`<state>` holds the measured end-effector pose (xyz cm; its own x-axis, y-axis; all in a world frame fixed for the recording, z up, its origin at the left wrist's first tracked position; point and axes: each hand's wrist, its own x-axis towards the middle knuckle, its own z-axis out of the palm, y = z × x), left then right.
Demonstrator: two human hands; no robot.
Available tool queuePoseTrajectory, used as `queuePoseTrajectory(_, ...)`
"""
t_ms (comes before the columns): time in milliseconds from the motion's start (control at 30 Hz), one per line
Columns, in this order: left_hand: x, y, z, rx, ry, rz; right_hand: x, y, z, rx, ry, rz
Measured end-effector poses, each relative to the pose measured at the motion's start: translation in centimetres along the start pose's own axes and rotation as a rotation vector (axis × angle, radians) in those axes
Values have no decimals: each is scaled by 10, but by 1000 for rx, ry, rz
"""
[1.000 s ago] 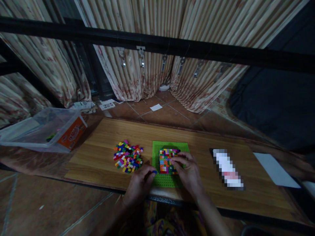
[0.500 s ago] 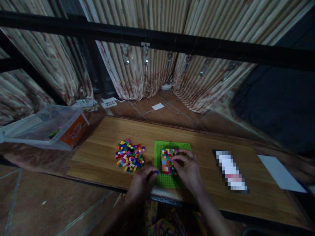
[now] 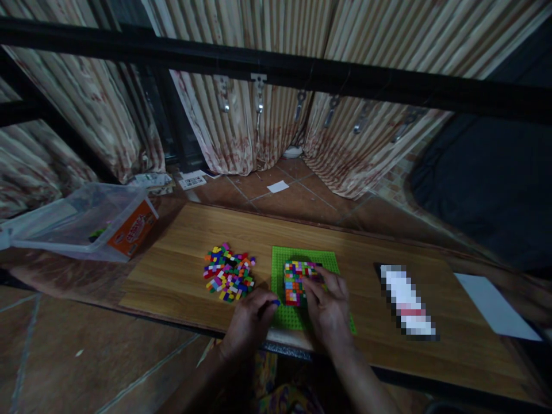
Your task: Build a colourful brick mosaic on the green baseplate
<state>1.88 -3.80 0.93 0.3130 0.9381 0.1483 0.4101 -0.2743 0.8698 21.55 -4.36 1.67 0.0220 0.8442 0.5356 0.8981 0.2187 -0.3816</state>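
Block: on the green plate, lower frame, just right of centre; its left side shows closely packed coloured rows, its right is partly behind my hand.
Pile: many bricks loose, left of the plate.
Left hand: my fingers pinch a blue brick.
Right hand: fingers bent at the block's right; I cannot tell whether they grip anything.
Worktop edge: just below the plate.
Room: wood shows right of the plate.
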Motion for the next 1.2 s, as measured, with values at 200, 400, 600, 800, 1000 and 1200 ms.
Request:
queuePoseTrajectory(200, -2, -2, 2, -49, 47, 45, -14, -1, 5, -106, 6, -39)
queuePoseTrajectory(400, 5, 1, 6, -16, 152, 58, -14, 0, 7, -106, 15, -64)
queuePoseTrajectory(600, 26, 17, 10, 55, 210, 151, -16, 1, 5, 41, 65, 23)
queuePoseTrajectory(800, 43, 28, 20, 190, 190, 199, -26, 6, 2, 199, 170, 238)
queuePoseTrajectory(1000, 51, 28, 31, 292, 195, 186, -34, 16, 0, 246, 162, 342)
queuePoseTrajectory(1200, 52, 29, 33, 322, 205, 143, -25, 10, -2, 305, 162, 371)
